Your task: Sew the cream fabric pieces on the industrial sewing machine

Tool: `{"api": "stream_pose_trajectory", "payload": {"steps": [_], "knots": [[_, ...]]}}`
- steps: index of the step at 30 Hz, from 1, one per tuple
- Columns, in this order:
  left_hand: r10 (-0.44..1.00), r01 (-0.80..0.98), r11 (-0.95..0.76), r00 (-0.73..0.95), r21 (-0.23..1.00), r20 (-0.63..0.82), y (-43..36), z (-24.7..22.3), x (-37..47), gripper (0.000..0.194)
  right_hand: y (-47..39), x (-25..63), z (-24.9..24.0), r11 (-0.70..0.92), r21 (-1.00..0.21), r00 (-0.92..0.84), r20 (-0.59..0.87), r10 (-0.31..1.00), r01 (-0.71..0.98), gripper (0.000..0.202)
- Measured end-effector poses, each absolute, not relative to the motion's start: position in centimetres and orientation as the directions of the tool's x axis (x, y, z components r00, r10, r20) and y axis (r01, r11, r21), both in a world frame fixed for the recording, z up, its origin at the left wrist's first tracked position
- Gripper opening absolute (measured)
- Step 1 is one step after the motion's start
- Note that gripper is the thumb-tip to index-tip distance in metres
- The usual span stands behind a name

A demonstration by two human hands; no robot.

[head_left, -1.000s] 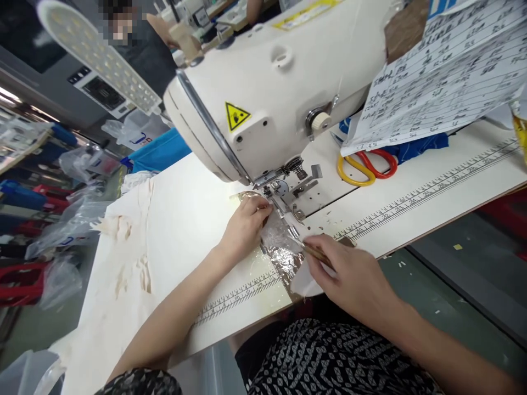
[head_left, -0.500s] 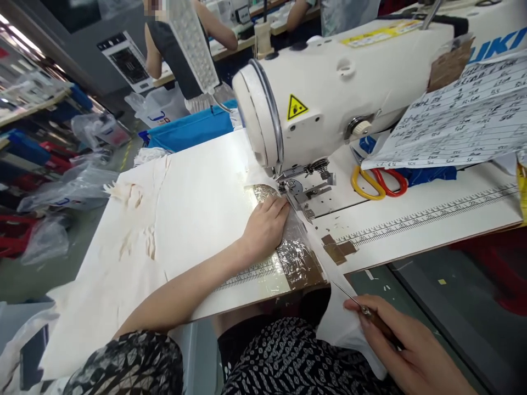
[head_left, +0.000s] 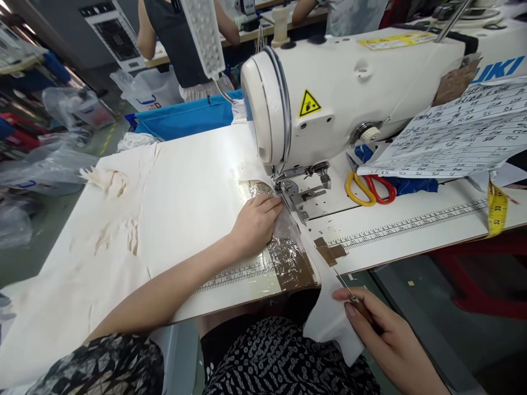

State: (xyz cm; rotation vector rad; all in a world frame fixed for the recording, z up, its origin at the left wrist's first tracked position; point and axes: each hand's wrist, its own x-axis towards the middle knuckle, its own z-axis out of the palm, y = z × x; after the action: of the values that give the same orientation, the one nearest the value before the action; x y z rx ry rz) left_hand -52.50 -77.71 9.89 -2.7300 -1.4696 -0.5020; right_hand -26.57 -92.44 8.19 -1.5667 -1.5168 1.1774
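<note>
A white sewing machine [head_left: 321, 99] stands over the table, its needle area [head_left: 284, 186] at the middle. My left hand [head_left: 256, 222] lies with fingers together on white fabric beside the presser foot, pressing it down. The narrow fabric [head_left: 329, 312] runs from the foot over the table's front edge and hangs above my lap. My right hand [head_left: 376, 323] is wrapped round the handle of an awl [head_left: 362, 310], whose metal tip points up and left at the fabric; its thumb and forefinger are close to the hanging cloth.
Scissors with yellow and red handles [head_left: 370, 189] lie right of the needle area, under a handwritten sheet [head_left: 448, 134]. A tape measure [head_left: 497, 211] hangs at the right edge. Cream fabric pieces [head_left: 111, 230] cover the left. Beyond a blue cloth bin [head_left: 189, 118] is another person [head_left: 181, 44].
The view has shifted a little. The hanging fabric's lower end sits higher and further left, and my right hand with the awl has moved slightly left. My left hand remains by the foot.
</note>
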Motion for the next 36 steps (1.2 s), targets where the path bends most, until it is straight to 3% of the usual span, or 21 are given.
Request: {"api": "stream_pose_trajectory", "payload": {"steps": [4, 7, 10, 13, 16, 19, 21, 26, 30, 36], "knots": [[0.791, 0.787, -0.596, 0.540, 0.161, 0.288, -76.9, 9.7, -52.9, 0.040, -91.6, -27.0, 8.3, -0.235, -0.943, -0.020, -0.246, 0.969, 0.235, 0.029], [0.758, 0.763, -0.631, 0.569, 0.139, 0.320, -76.4, 9.1, -53.3, 0.042, -91.5, -27.9, 7.6, -0.358, -0.930, -0.060, -0.354, 0.933, -0.086, 0.027], [0.739, 0.742, -0.653, 0.579, 0.154, 0.344, -76.2, 8.8, -53.7, 0.044, -91.9, -29.8, 6.9, -0.461, -0.774, -0.155, -0.440, 0.885, -0.435, 0.028], [0.720, 0.715, -0.677, 0.595, 0.172, 0.358, -76.2, 8.8, -53.9, 0.045, -92.7, -31.8, 6.7, -0.537, -0.629, -0.274, -0.472, 0.838, -0.562, 0.034], [0.712, 0.719, -0.681, 0.605, 0.139, 0.356, -76.5, 8.9, -53.7, 0.045, -93.2, -32.3, 6.9, -0.532, -0.729, -0.259, -0.465, 0.846, -0.430, 0.033], [0.735, 0.760, -0.644, 0.584, 0.085, 0.344, -77.1, 8.8, -53.1, 0.044, -93.3, -31.3, 7.2, -0.408, -0.908, -0.094, -0.399, 0.912, -0.094, 0.030], [0.745, 0.780, -0.624, 0.573, 0.053, 0.340, -77.2, 8.9, -52.7, 0.043, -93.2, -30.7, 7.6, -0.308, -0.948, -0.009, -0.309, 0.951, 0.076, 0.032], [0.770, 0.812, -0.582, 0.540, 0.030, 0.339, -76.6, 9.3, -52.4, 0.040, -92.5, -30.6, 9.2, -0.178, -0.937, 0.108, -0.152, 0.982, 0.300, 0.027], [0.747, 0.796, -0.604, 0.544, 0.049, 0.383, -75.7, 9.2, -52.9, 0.036, -91.5, -30.6, 9.5, -0.061, -0.896, 0.058, -0.039, 0.998, 0.440, 0.026], [0.641, 0.658, -0.736, 0.603, 0.158, 0.475, -75.5, 9.2, -53.8, 0.035, -90.5, -30.0, 8.7, 0.121, -0.855, -0.075, 0.096, 0.992, 0.504, 0.023]]}}
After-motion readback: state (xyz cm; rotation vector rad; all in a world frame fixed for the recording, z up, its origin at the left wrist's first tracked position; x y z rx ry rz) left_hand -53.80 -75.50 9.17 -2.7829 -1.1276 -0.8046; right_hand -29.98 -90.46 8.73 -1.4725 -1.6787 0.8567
